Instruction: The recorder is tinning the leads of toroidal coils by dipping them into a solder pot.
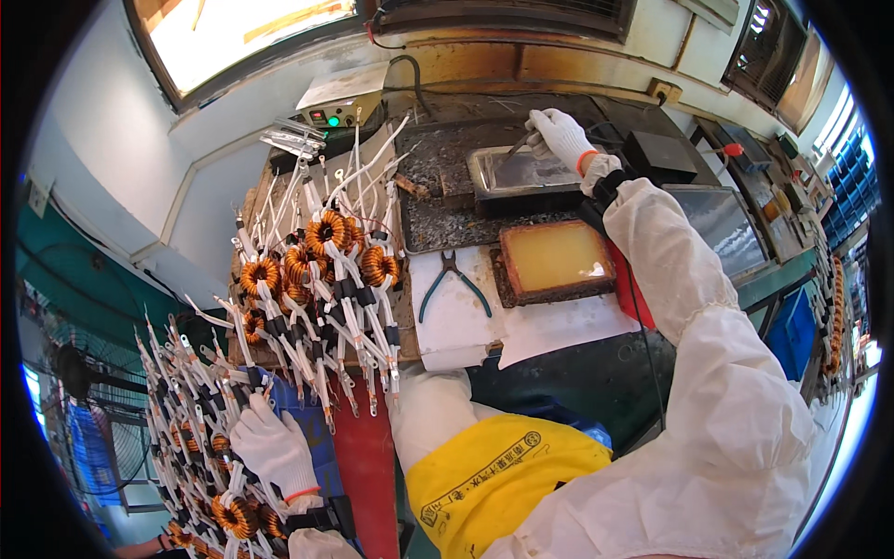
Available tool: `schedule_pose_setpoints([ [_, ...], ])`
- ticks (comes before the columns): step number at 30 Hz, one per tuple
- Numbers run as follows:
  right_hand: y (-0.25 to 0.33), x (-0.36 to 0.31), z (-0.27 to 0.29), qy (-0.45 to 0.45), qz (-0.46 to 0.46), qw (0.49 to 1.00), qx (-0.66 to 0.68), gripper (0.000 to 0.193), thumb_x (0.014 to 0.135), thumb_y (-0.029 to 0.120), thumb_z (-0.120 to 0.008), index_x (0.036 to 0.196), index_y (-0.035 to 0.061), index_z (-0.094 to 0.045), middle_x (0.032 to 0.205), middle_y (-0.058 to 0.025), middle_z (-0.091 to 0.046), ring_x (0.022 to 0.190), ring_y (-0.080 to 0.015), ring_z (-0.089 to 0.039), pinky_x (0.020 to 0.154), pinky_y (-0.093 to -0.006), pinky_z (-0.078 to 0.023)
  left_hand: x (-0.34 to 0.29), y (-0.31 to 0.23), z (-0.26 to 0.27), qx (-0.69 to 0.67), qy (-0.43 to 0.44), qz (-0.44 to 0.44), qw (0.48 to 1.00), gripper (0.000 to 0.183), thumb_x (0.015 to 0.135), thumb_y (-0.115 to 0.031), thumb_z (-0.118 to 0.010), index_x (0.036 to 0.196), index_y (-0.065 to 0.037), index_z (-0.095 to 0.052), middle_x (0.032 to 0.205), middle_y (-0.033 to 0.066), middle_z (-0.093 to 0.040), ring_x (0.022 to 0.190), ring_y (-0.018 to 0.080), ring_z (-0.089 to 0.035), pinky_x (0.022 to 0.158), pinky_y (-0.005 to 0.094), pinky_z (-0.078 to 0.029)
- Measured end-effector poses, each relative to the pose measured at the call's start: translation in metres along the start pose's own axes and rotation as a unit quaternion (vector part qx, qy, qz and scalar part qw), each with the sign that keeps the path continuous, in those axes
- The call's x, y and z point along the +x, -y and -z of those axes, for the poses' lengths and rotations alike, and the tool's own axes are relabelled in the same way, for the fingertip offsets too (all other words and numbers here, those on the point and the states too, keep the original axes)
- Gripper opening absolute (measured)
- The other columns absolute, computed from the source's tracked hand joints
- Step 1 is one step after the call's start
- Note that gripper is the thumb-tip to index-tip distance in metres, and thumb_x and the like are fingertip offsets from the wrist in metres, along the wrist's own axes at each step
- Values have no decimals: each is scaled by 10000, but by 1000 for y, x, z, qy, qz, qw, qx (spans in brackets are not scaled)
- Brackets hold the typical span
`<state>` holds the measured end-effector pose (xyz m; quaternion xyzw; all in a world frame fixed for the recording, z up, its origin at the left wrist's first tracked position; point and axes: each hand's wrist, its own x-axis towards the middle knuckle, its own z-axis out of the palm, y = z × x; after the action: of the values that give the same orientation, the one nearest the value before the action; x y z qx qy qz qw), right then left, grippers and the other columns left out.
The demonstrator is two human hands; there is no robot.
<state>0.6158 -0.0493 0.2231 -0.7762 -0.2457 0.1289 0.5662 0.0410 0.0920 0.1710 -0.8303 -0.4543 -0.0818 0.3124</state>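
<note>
In a white glove, my right hand (559,140) closes on a thin, flat metal strip (518,147). The strip slants down over a rectangular pot of shiny silver metal (510,171) at the back of the bench. My left hand (272,447), also gloved, reaches down at the lower left with its fingers stretched out. It lies against a heap of copper-wound ring coils (235,515) with white and black leads. Whether its fingertips touch a lead is hard to make out. A second pile of such coils (328,233) sits on the bench's left side.
Blue-handled pliers (454,284) lie on white paper before the pot. Beside them is a tray of yellowish, waxy material (559,258). A control box (345,98) with a green light stands behind the coils. A black box (659,156) sits right of the pot.
</note>
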Motion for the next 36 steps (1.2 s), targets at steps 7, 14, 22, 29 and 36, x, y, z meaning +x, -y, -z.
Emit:
schedule_pose_setpoints([
  [7,-9,7,24,5,-1,1000,-20,377,978,343,-499,1001,-21,-597,762,-131,-675,613,-210,-664,588,-328,-565,1,-1,2,-4,0,2,1000,623,749,-279,-711,1271,-51,-461,922,85,-487,869,274,-522,844,392,-411],
  [14,-13,-1,54,-11,-15,998,-67,374,970,355,-513,1009,-6,-604,778,-116,-683,628,-204,-669,587,-324,-560,1,0,0,-5,6,5,1000,622,748,-272,-710,1272,-49,-459,930,85,-487,880,273,-524,852,393,-410],
  [22,-37,5,96,-40,-24,995,-86,385,954,375,-522,993,9,-631,789,-109,-701,599,-186,-665,581,-319,-541,1,-4,8,-4,11,3,1000,617,746,-268,-709,1267,-46,-464,947,85,-486,897,267,-526,870,387,-407],
  [29,-40,-1,120,-52,-64,991,-109,386,950,391,-533,1017,27,-642,799,-95,-683,645,-182,-660,603,-316,-560,0,-2,5,1,4,4,1000,611,746,-271,-709,1260,-50,-464,933,85,-484,876,275,-517,833,388,-405],
  [36,-45,-8,146,-102,-69,987,-103,372,949,362,-521,1004,7,-618,784,-117,-692,617,-211,-672,591,-338,-571,1,-3,5,5,-9,2,1000,606,747,-267,-711,1258,-53,-463,919,84,-483,859,274,-513,825,388,-410],
])
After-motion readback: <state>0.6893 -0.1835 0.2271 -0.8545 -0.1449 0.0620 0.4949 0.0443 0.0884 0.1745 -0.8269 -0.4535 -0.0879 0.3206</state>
